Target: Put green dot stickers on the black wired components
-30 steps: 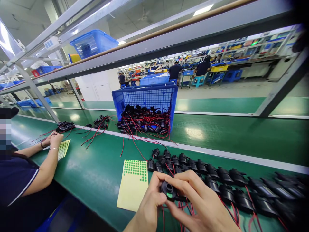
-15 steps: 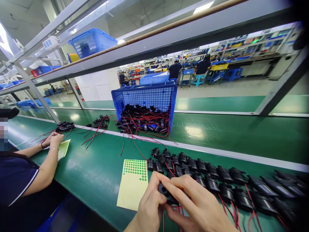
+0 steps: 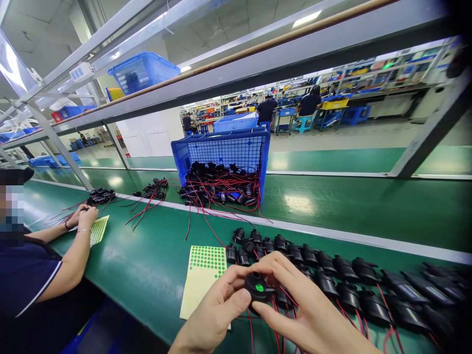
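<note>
You are pinching the small black component between your left hand and right hand, fingertips pressing its rim. It is looking light and rigid; its thin red wires are trailing limp below your grip, so you are best holding the body, not the leads.

A long green workbench runs through a factory hall, a pale strip along its far edge. Above it stands a grey metal shelf frame on slanted posts, with a blue basket set on the upper rail. Behind the bench lies a second green surface, glossy under ceiling light panels (their glare shows on it). Farther back, across a pale floor, people sit on blue stools at crowded workstations, beside white wall panels.
</note>
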The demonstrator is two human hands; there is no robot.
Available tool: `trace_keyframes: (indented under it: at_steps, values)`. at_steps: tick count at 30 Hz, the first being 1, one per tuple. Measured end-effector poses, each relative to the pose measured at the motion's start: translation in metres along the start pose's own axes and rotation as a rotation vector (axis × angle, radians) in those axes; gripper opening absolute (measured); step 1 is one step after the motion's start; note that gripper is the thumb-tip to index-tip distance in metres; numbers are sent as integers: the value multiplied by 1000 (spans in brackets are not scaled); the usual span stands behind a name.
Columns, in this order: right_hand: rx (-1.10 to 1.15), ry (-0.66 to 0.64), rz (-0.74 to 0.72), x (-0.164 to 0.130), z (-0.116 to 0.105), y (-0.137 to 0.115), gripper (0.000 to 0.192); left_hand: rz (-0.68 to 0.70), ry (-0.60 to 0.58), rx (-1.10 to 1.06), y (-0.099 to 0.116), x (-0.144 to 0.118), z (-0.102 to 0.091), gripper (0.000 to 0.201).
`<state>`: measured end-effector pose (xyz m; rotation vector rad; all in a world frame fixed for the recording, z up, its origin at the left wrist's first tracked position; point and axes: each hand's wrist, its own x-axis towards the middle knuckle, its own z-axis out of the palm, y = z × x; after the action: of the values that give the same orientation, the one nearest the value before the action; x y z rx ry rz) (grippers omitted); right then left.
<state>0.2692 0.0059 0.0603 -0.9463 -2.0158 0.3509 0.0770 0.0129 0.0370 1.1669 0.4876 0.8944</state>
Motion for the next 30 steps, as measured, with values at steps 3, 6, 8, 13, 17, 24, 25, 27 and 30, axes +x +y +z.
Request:
trace_keyframes:
  at_steps: [3,6,8,13,17,24,25,27,30]
  values:
    - [-5,70,-38,0,-2,1,42,66,49,58,-6,-1,-6,39]
    - [-74,154,-195,0,-3,2,26,89,89,76,-8,-3,-7,40]
    - [-129,153,-283,0,-3,2,19,91,95,85,-7,-3,-6,40]
    - [-183,144,-301,-1,-3,-1,12,56,86,106,1,-6,-1,42]
    - [-247,175,-345,0,-1,-3,12,60,99,116,0,-7,1,43]
    - [-71,127,-134,2,7,6,22,28,248,-267,-18,3,13,34]
    - [11,110,-35,1,6,9,24,-6,259,-388,-18,5,16,32]
    - [143,106,155,-1,4,14,23,-86,255,-586,-13,9,20,29]
    - [247,110,346,-1,1,20,26,-177,280,-765,-4,11,24,32]
